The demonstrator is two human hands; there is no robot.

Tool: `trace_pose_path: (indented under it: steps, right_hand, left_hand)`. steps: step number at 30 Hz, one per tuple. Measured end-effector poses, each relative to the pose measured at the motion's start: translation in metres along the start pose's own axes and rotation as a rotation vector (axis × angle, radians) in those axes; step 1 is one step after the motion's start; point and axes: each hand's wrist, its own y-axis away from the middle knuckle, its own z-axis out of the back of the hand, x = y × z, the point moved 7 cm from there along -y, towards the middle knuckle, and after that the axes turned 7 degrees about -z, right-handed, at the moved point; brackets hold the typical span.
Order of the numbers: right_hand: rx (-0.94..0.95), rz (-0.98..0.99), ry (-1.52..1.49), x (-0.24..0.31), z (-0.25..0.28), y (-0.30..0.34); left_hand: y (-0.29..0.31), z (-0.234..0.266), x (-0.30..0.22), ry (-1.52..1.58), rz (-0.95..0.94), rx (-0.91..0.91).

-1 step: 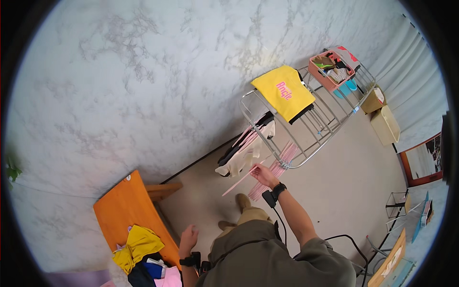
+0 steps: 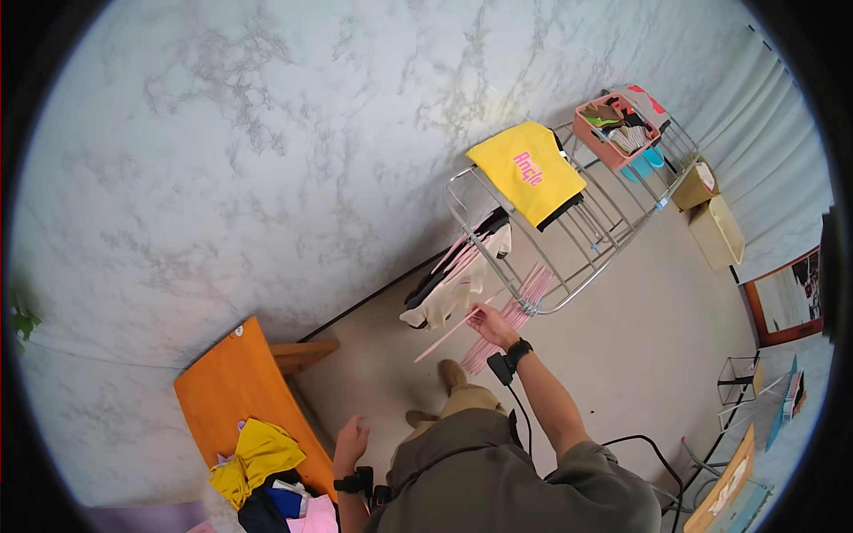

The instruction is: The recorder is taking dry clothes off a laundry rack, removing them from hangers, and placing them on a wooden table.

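Observation:
My right hand point(image 2: 491, 326) is closed on a thin pink clothes hanger point(image 2: 442, 342), whose long edge slants down and left from my fingers. Just beyond it, a bunch of similar pink hangers point(image 2: 536, 286) hangs at the near end of a metal drying rack point(image 2: 569, 300). Light and dark garments point(image 2: 455, 280) on pink hangers hang at the rack's left end. My left hand point(image 2: 352, 441) is held low beside the orange table, fingers loosely bent and apart from everything; nothing shows in it.
A folded yellow shirt point(image 2: 526, 173) lies on the rack, with a pink basket of clothes point(image 2: 613, 147) farther back. The orange table point(image 2: 231, 373) at left bears a pile of clothes point(image 2: 267, 457). Bins point(image 2: 716, 233) stand by the curtain; a black cable point(image 2: 653, 441) runs at right.
The free end of the pink hanger in my right hand has shifted very slightly. Both hands are otherwise in the same place.

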Motion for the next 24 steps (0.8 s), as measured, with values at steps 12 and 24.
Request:
trace_pose_path:
  steps: [12,24]
  right_hand:
    - [-0.292,-0.008,-0.04,-0.012,0.072,-0.017]
    - [-0.699,0.192,0.062,-0.004,0.099,-0.015]
  left_hand:
    - [-0.006,-0.077,0.114,0.153,0.34,0.217]
    - [-0.003,-0.088,0.132,0.372,0.349,0.143]
